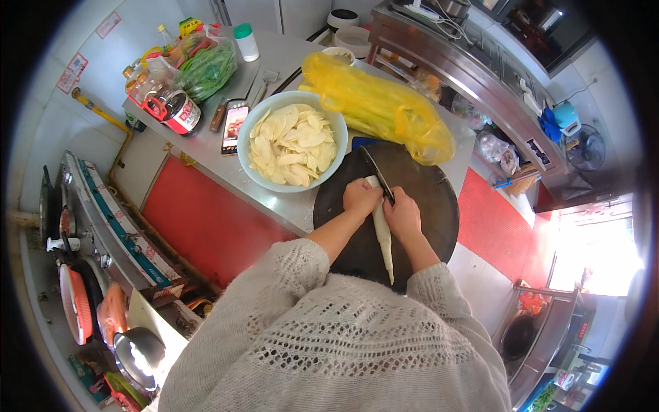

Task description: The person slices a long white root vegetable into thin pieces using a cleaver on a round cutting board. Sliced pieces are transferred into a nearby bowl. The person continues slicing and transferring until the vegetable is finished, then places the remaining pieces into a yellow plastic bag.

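A long pale peeled vegetable stalk [382, 232] lies on the round dark chopping board [432, 206], its thin end towards me. My left hand [362, 196] grips the stalk near its thick far end. In my right hand [403, 215] is the handle of a kitchen knife [377, 170], whose blade stands over the stalk's far end, beside my left fingers. Whether the edge touches the stalk cannot be told. Left of the board stands a light blue bowl [250, 174] heaped with thin pale slices [292, 144].
Behind the board lies a yellow plastic bag [381, 105] of long stalks. A phone [235, 129], a dark sauce bottle [183, 114], a bag of green vegetables [208, 72] and a green-capped shaker [246, 42] stand or lie on the metal table [278, 206] at the left.
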The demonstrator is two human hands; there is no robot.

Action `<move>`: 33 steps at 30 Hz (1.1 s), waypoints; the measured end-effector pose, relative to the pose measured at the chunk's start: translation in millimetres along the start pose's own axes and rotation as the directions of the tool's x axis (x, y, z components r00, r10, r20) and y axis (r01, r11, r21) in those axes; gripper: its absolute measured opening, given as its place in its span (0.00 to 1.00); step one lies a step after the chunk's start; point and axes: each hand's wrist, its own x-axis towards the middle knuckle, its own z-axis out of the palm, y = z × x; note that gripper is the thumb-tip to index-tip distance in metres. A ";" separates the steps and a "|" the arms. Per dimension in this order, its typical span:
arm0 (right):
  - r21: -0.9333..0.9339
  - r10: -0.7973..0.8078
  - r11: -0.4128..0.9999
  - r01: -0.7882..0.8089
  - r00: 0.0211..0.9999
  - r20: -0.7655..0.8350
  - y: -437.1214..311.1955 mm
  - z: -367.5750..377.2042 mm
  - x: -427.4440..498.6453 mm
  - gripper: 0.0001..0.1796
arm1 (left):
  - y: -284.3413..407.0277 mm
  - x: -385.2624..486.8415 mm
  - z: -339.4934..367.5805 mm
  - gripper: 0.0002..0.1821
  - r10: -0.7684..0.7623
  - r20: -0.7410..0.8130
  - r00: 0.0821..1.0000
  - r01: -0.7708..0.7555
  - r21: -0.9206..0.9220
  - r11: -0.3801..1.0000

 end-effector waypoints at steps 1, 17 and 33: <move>0.025 -0.004 1.000 0.003 1.000 0.026 0.0 -0.3 3.0 0.10 | 0.7 0.6 -0.9 0.15 -0.003 0.004 1.000 0.003 0.003 1.000; 0.009 -0.013 1.000 0.012 0.998 0.062 3.4 -1.9 7.7 0.10 | -1.5 2.9 -0.3 0.13 -0.015 0.019 1.000 0.015 -0.039 0.999; 0.004 0.031 0.999 -0.032 0.996 0.082 3.0 -4.1 7.0 0.10 | -9.4 4.6 1.4 0.12 0.059 0.037 0.998 -0.056 -0.078 0.995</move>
